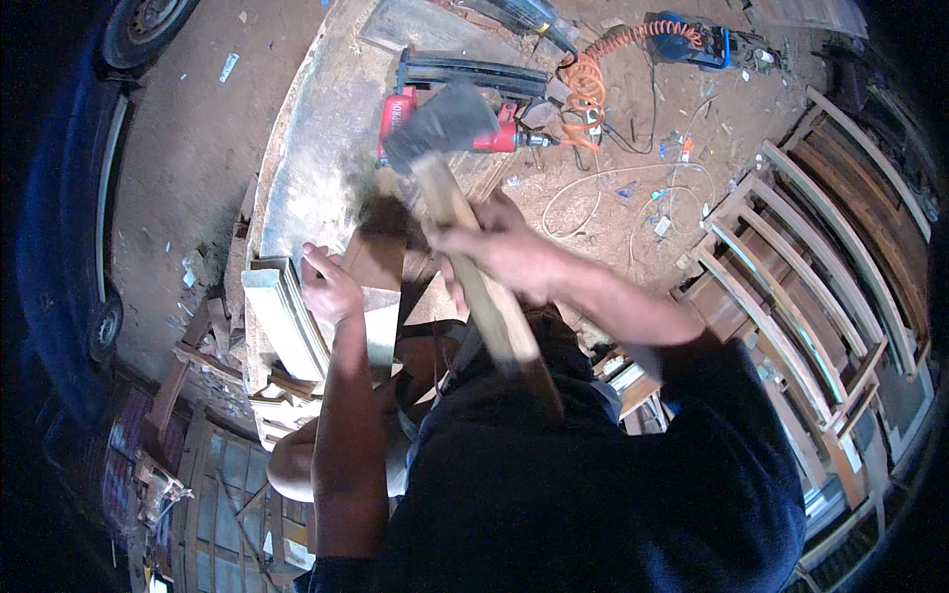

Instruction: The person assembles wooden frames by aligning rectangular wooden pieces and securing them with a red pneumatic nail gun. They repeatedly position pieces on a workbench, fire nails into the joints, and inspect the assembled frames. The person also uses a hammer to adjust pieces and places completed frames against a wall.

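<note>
My right hand [504, 249] is wrapped round the thick wooden handle of an axe [457, 121]. Its dark, wide head is smeared by motion and hangs over the bench, while the handle slants down toward my body. Farther left, my left hand [334, 289] rests by a pale, grooved wooden piece [287, 308], fingers curled together near its top end. What they pinch, if anything, is too small to make out. Behind the axe head lies a red nail gun [397, 114] with a black magazine.
A worn workbench [314, 168] carries the tools. An orange coiled air hose [585, 94] runs to a blue machine [697, 44] on the littered dirt floor. Slatted wooden frames [791, 287] stand at the right. A dark vehicle [59, 247] is at the left.
</note>
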A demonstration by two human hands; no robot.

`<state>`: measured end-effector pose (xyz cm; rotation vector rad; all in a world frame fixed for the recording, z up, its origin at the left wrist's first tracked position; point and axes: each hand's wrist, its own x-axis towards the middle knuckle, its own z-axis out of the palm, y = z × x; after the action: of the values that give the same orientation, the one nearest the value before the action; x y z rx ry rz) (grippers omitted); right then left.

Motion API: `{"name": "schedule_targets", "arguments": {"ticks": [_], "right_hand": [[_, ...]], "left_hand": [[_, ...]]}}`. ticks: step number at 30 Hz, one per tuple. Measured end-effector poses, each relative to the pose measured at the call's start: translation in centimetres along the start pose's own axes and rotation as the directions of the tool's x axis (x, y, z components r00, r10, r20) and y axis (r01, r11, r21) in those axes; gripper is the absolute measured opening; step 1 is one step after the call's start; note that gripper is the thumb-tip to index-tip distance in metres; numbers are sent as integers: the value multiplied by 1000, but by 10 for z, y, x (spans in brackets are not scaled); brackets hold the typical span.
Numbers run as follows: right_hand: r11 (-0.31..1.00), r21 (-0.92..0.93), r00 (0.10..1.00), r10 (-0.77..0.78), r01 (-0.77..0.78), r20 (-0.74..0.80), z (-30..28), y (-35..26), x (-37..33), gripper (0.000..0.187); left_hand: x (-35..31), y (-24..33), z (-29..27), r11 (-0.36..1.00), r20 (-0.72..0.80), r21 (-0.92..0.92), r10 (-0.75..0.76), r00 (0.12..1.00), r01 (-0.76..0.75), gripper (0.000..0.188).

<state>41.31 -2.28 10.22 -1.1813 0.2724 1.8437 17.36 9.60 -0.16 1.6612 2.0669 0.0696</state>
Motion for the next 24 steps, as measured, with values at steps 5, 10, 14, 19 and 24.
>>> {"name": "schedule_targets", "arguments": {"ticks": [5, 10, 14, 19, 24], "right_hand": [[775, 576, 963, 255, -258, 88, -10, 87, 4, 22], [626, 761, 984, 149, -170, 97, -7, 189, 50, 20], [577, 799, 974, 220, -171, 50, 14, 198, 67, 26], [495, 853, 968, 245, -166, 46, 37, 176, 74, 33], [521, 847, 964, 264, -109, -39, 36, 172, 70, 29]], "left_hand": [[0, -2, 0, 1000, -11, 8, -1, 1000, 1, 73], [1, -5, 3, 999, 7, -47, -6, 1000, 7, 75], [1, -6, 4, 998, -6, -65, 20, 1000, -21, 78], [1, -5, 3, 999, 23, -37, -9, 1000, 10, 78], [1, -4, 1, 999, 19, -34, -16, 1000, 17, 79]]}}
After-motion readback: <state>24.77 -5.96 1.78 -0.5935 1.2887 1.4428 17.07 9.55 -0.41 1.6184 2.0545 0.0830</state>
